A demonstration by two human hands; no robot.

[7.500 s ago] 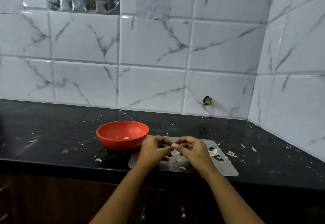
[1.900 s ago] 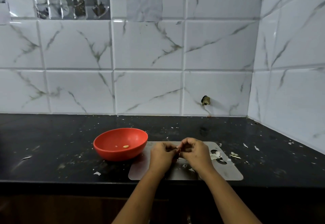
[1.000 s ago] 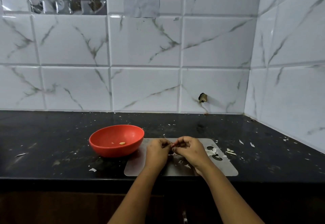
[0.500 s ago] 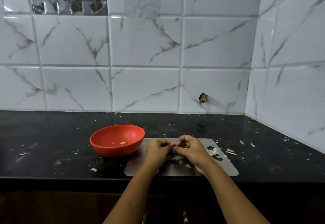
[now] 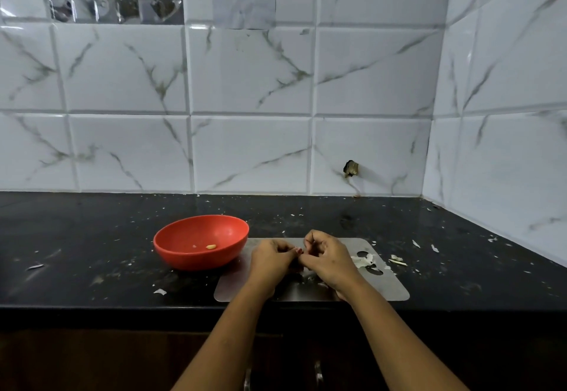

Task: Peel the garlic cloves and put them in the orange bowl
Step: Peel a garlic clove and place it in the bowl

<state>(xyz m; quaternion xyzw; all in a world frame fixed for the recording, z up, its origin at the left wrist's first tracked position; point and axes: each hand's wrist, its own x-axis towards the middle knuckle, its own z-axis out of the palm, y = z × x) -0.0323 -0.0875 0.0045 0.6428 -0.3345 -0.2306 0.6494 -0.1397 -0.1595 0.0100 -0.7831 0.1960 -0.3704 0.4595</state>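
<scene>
**A:** How are your hands set?

**B:** Both forearms reach in from the near edge and meet over the metal board (image 5: 389,289). My left hand (image 5: 271,260) and my right hand (image 5: 328,260) are knuckles up. The fingers are curled in, and the fingertips of the two hands touch between them.

**A:** What are you gripping?

**B:** The garlic clove (image 5: 299,251). It is pinched between the fingertips of both hands, just above the board's middle. Only a sliver of it shows, so I cannot tell how much skin is on it.

**A:** And the bowl?

**B:** The orange bowl (image 5: 196,260) stands upright on the black countertop (image 5: 92,237), just to the left of my left hand. Its right side is at the board's left edge. Inside lies one peeled clove (image 5: 210,247), pale yellow, near the bottom, with a tiny light speck beside it.

**A:** Anything on the board?

**B:** Loose white skins (image 5: 363,260) lie just right of my right hand, over the cut-out holes at the board's right end. A few more scraps (image 5: 397,260) sit on the counter just past that end. Small flakes are scattered across the counter on both sides.
</scene>
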